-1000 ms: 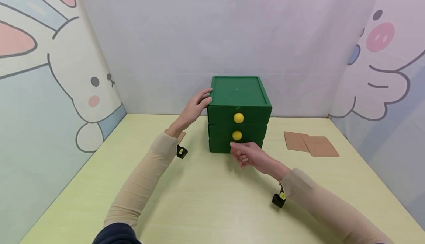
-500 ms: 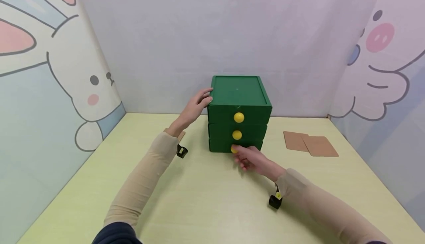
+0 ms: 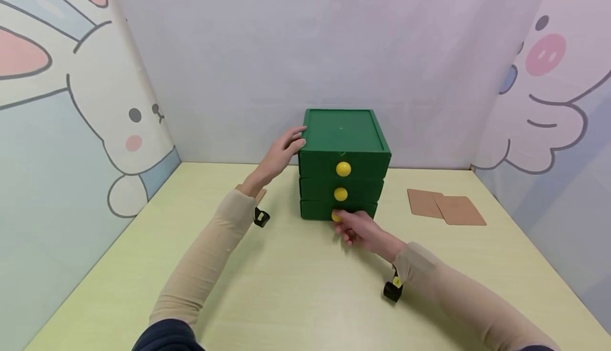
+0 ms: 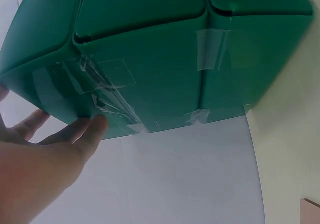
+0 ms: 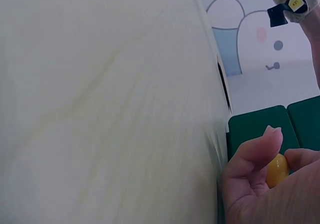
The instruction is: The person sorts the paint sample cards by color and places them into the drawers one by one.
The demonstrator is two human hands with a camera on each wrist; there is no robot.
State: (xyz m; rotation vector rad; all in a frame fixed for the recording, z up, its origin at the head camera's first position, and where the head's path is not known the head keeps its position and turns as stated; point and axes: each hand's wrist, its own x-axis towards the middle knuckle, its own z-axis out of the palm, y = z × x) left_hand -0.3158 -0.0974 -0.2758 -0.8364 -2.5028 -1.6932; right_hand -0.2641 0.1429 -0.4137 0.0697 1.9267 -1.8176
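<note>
The chest stood on the table near the wall; I saw the left hand, fingers loosely spread, against its side, the right hand pinching its bottom knob.

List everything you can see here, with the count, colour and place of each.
Drawer cabinet: 1, green, centre of the table's far side
Drawers: 3, green, stacked in the cabinet
Knobs: 3, yellow, one per drawer
Tape: several strips, clear, cabinet's left side
Squares: 2, brown, overlapping, right of cabinet
Partly hidden piece: 1, brown, by left wrist
Table: 1, pale yellow, under cabinet
Rabbit picture: 1, mostly white, left wall
Pig picture: 1, white and pink, right
Wrist cameras: 2, black, one per wrist
Sleeves: 2, beige, forearms
Left hand: 1, bare, touching cabinet's upper left edge
Right hand: 1, bare, pinching lowest knob
</note>
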